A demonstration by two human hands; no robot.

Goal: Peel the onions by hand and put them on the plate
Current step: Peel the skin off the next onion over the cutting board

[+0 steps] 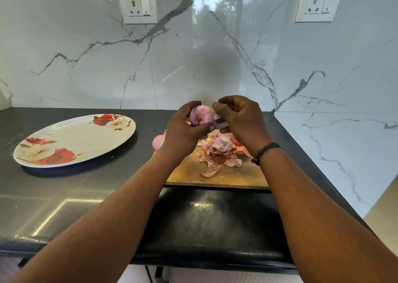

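My left hand (183, 132) grips a purple onion (201, 116) above the wooden cutting board (232, 175), root end facing me. My right hand (239, 119) pinches a strip of pale skin (216, 113) at the onion's right side. A second onion (157, 142) peeks out from behind my left wrist at the board's left edge. The oval white plate (86, 136) with red roses lies on the counter to the left, with no onion on it.
A heap of peeled onion skins (219, 151) lies on the board under my hands. The black counter (64, 196) meets a marble wall at the back and right. Two wall sockets (137, 6) (318, 4) sit high on the wall.
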